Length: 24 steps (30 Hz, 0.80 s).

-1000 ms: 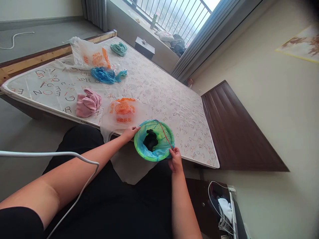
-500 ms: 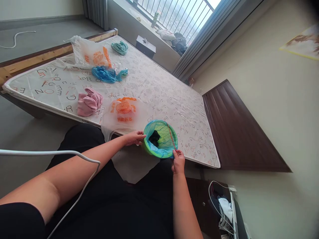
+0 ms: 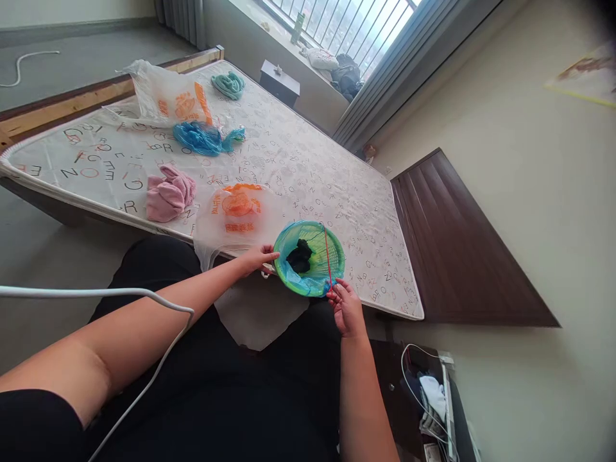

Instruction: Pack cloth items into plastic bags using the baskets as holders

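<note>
A green mesh wastebasket (image 3: 342, 256) is tipped toward me at the edge of the bed. It is lined with a blue plastic bag (image 3: 287, 273), and a crumpled black thing (image 3: 299, 256) lies inside. My left hand (image 3: 260, 256) grips the basket's left rim, fingers closed. A red drawstring (image 3: 328, 250) runs taut across the basket's mouth from the far rim to my right hand (image 3: 345, 305). There, fingers and thumb pinch it beside the near right rim, where a little blue plastic bunches up.
On the mattress (image 3: 308, 154) lie a pink cloth (image 3: 171, 194), a clear bag with orange print (image 3: 235, 215), another printed bag (image 3: 168, 96), a blue plastic bag (image 3: 199, 138) and a green cloth (image 3: 228, 85). A white cable (image 3: 96, 292) crosses before my left arm. A brown headboard (image 3: 462, 256) stands right.
The basket has risen slightly and its mouth faces me more. My right hand has shifted a little right, and blue plastic now bunches at its fingertips.
</note>
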Each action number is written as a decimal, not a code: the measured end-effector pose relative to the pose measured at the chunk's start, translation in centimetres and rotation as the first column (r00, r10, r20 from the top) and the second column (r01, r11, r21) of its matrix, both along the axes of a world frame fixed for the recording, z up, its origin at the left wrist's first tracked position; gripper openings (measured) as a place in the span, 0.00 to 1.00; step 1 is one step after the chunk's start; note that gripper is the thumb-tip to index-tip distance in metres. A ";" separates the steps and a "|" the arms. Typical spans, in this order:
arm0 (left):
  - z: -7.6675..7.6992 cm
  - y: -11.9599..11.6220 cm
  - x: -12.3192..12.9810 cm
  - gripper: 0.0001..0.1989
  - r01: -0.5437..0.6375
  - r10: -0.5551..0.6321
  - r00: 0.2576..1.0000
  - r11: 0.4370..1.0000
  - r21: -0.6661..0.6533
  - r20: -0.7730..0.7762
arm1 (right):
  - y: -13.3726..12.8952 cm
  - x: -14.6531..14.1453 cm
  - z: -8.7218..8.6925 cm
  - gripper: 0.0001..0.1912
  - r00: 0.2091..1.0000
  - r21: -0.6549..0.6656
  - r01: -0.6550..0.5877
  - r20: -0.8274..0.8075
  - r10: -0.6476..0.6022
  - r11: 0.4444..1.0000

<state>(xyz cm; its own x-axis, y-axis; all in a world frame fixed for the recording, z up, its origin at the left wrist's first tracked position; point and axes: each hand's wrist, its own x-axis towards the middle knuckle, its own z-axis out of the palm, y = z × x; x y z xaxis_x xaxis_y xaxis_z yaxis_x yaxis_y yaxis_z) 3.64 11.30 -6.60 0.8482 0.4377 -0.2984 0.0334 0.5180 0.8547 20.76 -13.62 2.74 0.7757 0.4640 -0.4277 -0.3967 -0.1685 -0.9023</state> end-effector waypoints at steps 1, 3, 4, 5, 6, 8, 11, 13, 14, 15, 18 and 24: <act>0.1 0.0 0.0 0.28 -0.021 0.021 1.000 1.000 -0.006 0.004 | 0.1 -0.2 0.1 0.26 1.000 0.021 0.005 -0.009 -0.005 1.000; 0.2 0.0 0.0 0.29 -0.055 0.055 0.998 0.998 -0.020 0.006 | 0.3 -0.4 0.1 0.26 1.000 0.049 0.007 -0.010 -0.006 0.999; 0.2 0.0 -0.1 0.29 -0.064 0.064 0.998 0.998 -0.030 0.004 | 0.3 -0.4 -0.1 0.26 1.000 0.053 0.004 0.008 -0.004 0.999; 0.3 0.0 -0.1 0.29 -0.066 0.066 0.998 0.997 -0.040 -0.001 | 0.4 -0.4 -0.3 0.26 0.999 0.052 0.002 0.035 -0.004 0.999; 0.3 0.0 -0.1 0.29 -0.060 0.060 0.998 0.997 -0.049 -0.007 | 0.4 -0.4 -0.5 0.26 0.998 0.044 0.002 0.064 -0.005 0.999; 0.3 0.0 -0.1 0.29 -0.043 0.042 0.999 0.998 -0.052 -0.019 | 0.4 -0.3 -0.9 0.25 0.996 0.013 0.009 0.093 -0.011 1.000; 0.1 0.0 0.0 0.28 -0.043 0.042 0.998 0.999 -0.009 -0.037 | 0.3 -0.1 -1.1 0.24 0.999 -0.081 0.022 0.037 -0.019 0.996; 0.0 0.0 0.1 0.28 -0.056 0.058 0.997 0.998 0.034 -0.046 | 0.2 0.1 -0.9 0.23 1.000 -0.136 0.010 -0.025 -0.013 0.991; 0.0 0.1 0.2 0.27 -0.063 0.065 0.997 0.996 0.056 -0.048 | 0.1 0.2 -0.8 0.24 0.999 -0.150 -0.003 -0.050 -0.005 0.989; 0.0 0.1 0.2 0.27 -0.069 0.073 0.996 0.995 0.079 -0.049 | 0.0 0.3 -0.8 0.25 0.998 -0.155 -0.018 -0.069 0.007 0.988; 0.0 0.2 0.2 0.26 -0.090 0.098 0.994 0.985 0.147 -0.050 | -0.1 0.5 -0.9 0.28 0.995 -0.134 -0.062 -0.082 0.051 0.989; -0.1 0.2 0.2 0.26 -0.107 0.119 0.992 0.972 0.208 -0.048 | 0.2 0.2 -1.7 0.29 0.962 -0.244 -0.062 0.244 0.123 0.968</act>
